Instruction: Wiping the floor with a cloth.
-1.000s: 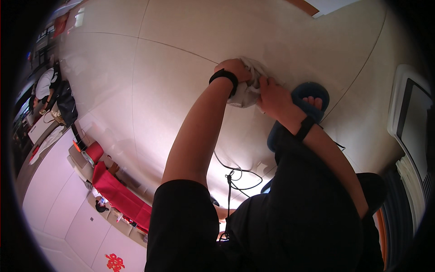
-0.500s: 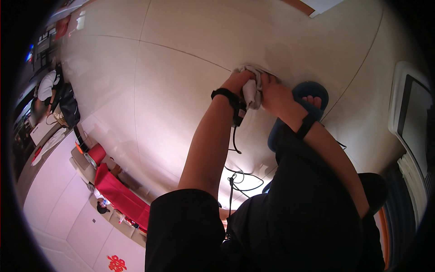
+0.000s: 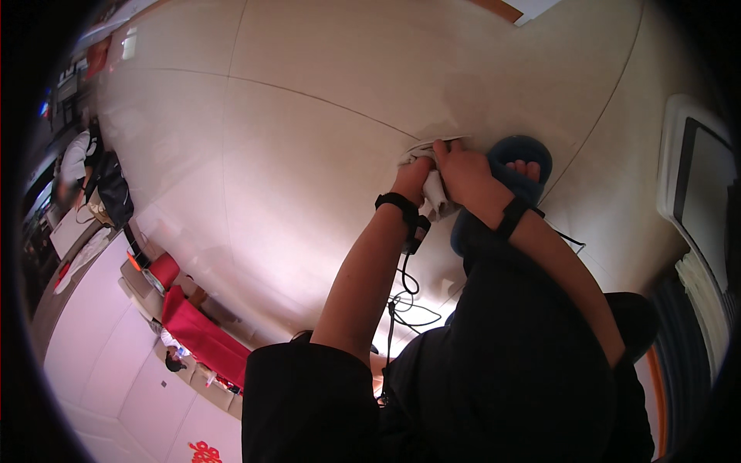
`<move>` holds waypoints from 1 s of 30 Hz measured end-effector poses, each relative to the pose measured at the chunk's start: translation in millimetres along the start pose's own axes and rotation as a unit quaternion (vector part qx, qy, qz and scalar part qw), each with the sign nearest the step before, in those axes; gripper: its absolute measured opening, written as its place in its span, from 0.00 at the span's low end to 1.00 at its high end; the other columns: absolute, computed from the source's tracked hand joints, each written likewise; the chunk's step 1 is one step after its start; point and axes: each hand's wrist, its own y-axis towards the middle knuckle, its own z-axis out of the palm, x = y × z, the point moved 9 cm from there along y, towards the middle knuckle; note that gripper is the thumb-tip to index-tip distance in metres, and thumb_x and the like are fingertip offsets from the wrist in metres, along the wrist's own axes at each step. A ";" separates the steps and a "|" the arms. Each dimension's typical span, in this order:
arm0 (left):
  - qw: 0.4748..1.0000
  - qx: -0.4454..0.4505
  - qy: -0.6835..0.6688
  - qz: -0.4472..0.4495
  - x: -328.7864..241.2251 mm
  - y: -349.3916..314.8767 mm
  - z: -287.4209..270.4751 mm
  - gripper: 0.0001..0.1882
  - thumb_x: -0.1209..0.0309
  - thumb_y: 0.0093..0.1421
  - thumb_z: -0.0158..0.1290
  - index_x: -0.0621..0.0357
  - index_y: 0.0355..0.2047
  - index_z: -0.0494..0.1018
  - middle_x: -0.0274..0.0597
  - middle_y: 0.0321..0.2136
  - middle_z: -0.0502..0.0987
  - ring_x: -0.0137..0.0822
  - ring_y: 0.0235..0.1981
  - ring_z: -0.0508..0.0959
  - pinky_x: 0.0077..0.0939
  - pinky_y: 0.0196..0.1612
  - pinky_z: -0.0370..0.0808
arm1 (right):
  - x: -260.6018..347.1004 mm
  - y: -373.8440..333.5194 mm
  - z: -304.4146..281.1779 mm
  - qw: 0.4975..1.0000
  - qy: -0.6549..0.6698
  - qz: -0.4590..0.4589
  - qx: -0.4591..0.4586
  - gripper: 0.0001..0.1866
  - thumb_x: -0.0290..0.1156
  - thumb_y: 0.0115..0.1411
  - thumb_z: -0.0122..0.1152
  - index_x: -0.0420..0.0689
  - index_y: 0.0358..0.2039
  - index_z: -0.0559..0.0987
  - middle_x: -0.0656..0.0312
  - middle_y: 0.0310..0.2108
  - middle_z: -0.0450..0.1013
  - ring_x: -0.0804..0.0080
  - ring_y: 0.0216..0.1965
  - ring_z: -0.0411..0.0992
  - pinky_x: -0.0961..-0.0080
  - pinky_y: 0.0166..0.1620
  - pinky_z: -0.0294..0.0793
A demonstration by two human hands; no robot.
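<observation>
A white cloth lies bunched on the pale tiled floor. My left hand grips its left side and my right hand presses on its right side, both down at floor level. Each wrist wears a black band. A blue fuzzy slipper with toes showing sits just right of my right hand. My dark-clothed knee and leg fill the lower middle of the view.
A black cable dangles from my left wrist toward my body. A white appliance with a dark panel stands at the right. Red furniture and a seated person show at the far left.
Both hands have slid the cloth across the floor, shifting from left toward the right and nearer the slipper.
</observation>
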 end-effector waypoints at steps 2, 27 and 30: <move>0.996 -0.007 0.087 0.011 -5.4 -4.9 -4.7 0.14 0.56 0.56 0.46 0.51 0.32 0.74 0.36 0.21 0.75 0.32 0.16 0.70 0.27 0.15 0.57 | 5.1 0.9 -1.9 1.000 0.000 -0.006 0.004 0.25 0.33 0.56 0.58 0.43 0.54 0.65 0.44 0.42 0.71 0.50 0.35 0.79 0.59 0.37 0.79; 0.985 -0.071 0.023 0.156 6.2 37.4 -24.3 0.13 0.65 0.55 0.51 0.61 0.36 0.76 0.41 0.26 0.78 0.36 0.22 0.77 0.32 0.21 0.69 | 14.6 6.8 -10.3 0.998 0.004 -0.004 -0.055 0.16 0.31 0.60 0.52 0.42 0.48 0.66 0.44 0.39 0.72 0.52 0.35 0.79 0.58 0.35 0.79; 0.987 -0.052 0.045 0.146 8.3 48.0 -23.4 0.14 0.65 0.55 0.51 0.62 0.36 0.76 0.41 0.27 0.78 0.36 0.23 0.77 0.31 0.23 0.71 | 9.9 7.5 -6.7 0.999 0.019 0.007 -0.041 0.16 0.31 0.60 0.52 0.42 0.48 0.66 0.44 0.39 0.72 0.51 0.35 0.79 0.59 0.36 0.79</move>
